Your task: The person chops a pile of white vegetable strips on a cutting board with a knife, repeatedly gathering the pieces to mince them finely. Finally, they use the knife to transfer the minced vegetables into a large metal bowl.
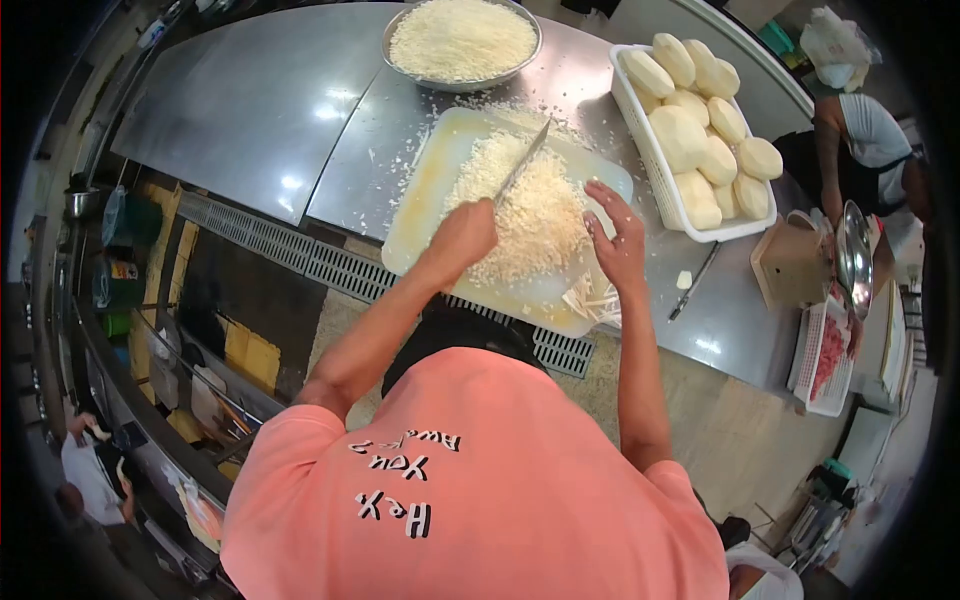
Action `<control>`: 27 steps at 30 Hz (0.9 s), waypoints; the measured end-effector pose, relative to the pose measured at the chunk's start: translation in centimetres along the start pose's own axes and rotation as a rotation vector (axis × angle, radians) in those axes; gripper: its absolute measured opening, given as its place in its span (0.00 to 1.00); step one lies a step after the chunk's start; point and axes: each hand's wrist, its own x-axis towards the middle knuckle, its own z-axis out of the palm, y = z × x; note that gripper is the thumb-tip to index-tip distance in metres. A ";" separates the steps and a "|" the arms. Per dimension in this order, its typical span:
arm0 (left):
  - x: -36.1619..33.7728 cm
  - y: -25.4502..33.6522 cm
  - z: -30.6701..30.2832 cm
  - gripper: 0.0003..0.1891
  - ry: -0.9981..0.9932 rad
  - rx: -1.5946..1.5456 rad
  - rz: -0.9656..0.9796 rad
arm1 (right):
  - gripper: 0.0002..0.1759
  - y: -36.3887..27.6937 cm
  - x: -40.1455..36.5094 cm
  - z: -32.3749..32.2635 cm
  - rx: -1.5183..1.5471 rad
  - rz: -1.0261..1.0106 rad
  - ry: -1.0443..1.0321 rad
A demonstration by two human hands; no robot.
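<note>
Clock ref: 12 = away from the wearer. Left hand [464,240] is wrapped round the handle of the knife [523,162]; grip mostly hidden by the fist. Blade's long axis runs from the fist to about 1 o'clock, lying over the chopped pile [540,220]. Can't tell if the edge touches the cutting board [428,190] below.

Right hand [620,242] holds nothing visible: fingers spread, thumb out toward the pile. It sits just off the pile's 3 o'clock side; fingertip contact unclear.

Key relation: pile lies between the hands, roughly 2 o'clock from the left, 9–10 from the right. Left is nearer the knife, obviously; blade tip points up past the right's fingertips, apart from them.

Around: pale strips [590,301] at 7 o'clock from the right hand, on the board's near edge. Slim tool [696,281] at 4, on the metal surface [250,100]. White crate [735,231] of peeled tubers [718,160] at 1. Heaped bowl [465,85] at 11 from the pile.
</note>
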 end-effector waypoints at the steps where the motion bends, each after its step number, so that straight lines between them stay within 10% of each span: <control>1: 0.1 1.0 -1.4 0.06 -0.085 -0.005 -0.025 | 0.19 1.0 -1.3 -0.7 -0.060 0.020 -0.034; 12: -0.6 -0.5 -4.1 0.08 -0.091 -0.046 0.094 | 0.43 0.4 -13.4 0.6 -0.316 0.315 -0.218; 21: 7.7 -10.7 -3.4 0.09 0.110 0.384 0.213 | 0.25 2.2 -14.2 4.5 -0.284 0.223 0.103; 27: 4.3 -6.2 -3.2 0.09 0.027 0.284 0.417 | 0.21 2.7 -11.4 5.5 -0.280 0.332 0.069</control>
